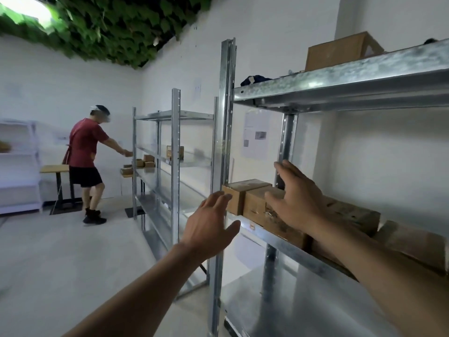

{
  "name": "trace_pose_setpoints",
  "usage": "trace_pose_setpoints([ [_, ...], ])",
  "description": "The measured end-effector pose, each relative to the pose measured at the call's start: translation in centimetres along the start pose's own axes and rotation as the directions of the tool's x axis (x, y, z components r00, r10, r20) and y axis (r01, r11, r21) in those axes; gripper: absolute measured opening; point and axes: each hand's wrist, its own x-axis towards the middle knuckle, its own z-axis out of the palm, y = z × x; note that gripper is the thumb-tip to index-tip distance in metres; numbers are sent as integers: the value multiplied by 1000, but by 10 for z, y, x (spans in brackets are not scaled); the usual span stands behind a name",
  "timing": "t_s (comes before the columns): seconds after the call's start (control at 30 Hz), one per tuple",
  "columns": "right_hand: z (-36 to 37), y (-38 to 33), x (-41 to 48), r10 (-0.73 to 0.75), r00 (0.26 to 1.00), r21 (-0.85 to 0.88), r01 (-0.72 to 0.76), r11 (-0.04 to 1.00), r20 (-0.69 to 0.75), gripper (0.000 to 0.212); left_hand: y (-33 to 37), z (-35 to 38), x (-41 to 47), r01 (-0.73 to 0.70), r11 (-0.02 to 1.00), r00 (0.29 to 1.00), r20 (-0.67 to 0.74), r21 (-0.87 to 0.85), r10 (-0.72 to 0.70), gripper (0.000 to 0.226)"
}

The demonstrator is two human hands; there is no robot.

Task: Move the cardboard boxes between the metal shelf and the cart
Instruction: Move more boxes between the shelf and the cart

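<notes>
Reaching: right hand (298, 198), fingers spread, over cardboard boxes (254, 203) on the metal shelf (286, 244), perhaps touching.
Left hand (209, 222): open, fingers loose.

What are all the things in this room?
Near metal shelf: one, silver, right.
Cardboard boxes: about five, brown, its middle level.
Large cardboard box: one, brown, its top level.
Dark cloth: one, navy, top level.
Far metal shelf: one, silver, along the wall.
Small boxes: several, brown, far shelf.
Other person: one, red shirt, beside far shelf.
Papers: few, white, wall.
Leaves: many, green, ceiling.
White shelf: one, white, far left.
Left hand: one, open, before the shelf post.
Right hand: one, open, over the boxes.
</notes>
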Motion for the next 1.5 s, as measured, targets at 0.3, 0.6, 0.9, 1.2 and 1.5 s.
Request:
trace_pose_setpoints([
  [0.3, 43, 26, 106, 226, 954, -64, -218, 974, 199, 77, -55, 61, 71, 35, 991, 999, -37, -128, -40, 72],
  [0.6, 95, 46, 189, 347, 858, -207, -287, 935, 377, 36, -94, 96, 112, -19, 984, 1000, -22, -179, 15, 73],
  [0.9, 132, 64, 215, 396, 751, -312, -263, 913, 527, 46, -112, 128, 124, -48, 982, 995, -92, -184, 32, 73],
  [1.2, 138, 75, 223, 432, 795, -169, -399, 901, 426, 44, -110, 133, 125, -106, 940, 983, -177, -325, 50, 62],
  [1.5, 109, 59, 221, 396, 908, -12, -398, 917, 140, 48, -99, 112, 133, -198, 903, 944, -322, -382, 71, 67],
])
